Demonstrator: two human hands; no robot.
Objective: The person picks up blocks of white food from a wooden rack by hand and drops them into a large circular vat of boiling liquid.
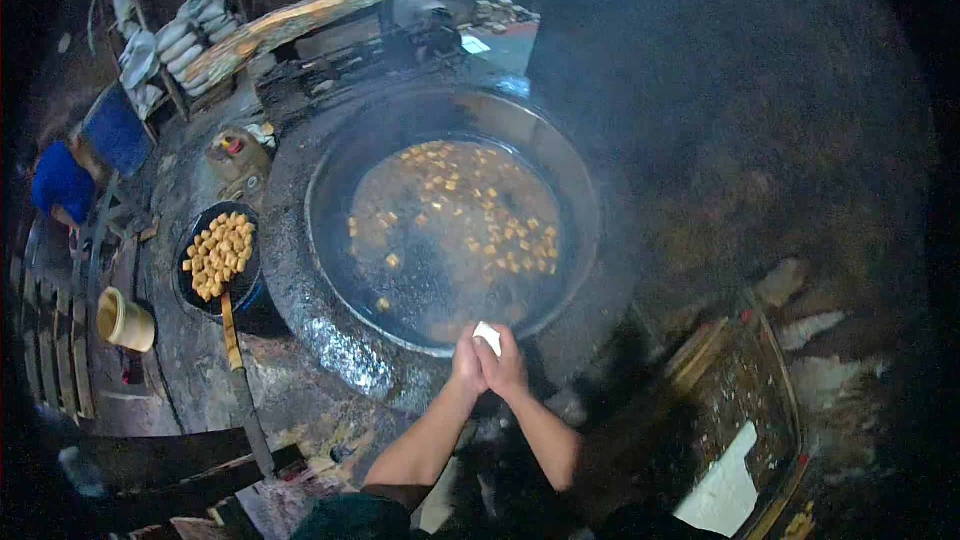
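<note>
Both my hands meet at the near rim of a large round wok (330,295). Cupped between my left hand (466,368) and my right hand (509,368) is a white piece of tofu (488,337). My fingers are wrapped round it, so only its top shows. Many small golden tofu cubes (490,230) float in the bubbling oil, mostly in the far and right parts of the wok. To the left, a dark strainer (181,290) with a long wooden handle (231,335) holds a heap of fried tofu cubes (217,255).
At lower right, a wood-edged tray (775,350) holds a large white tofu slab (722,485). A pale bucket (126,321) stands at left. Behind the wok lies a split log (330,12), near stacked sacks (195,35). Someone in blue (62,180) is at far left. Steam blurs the upper right.
</note>
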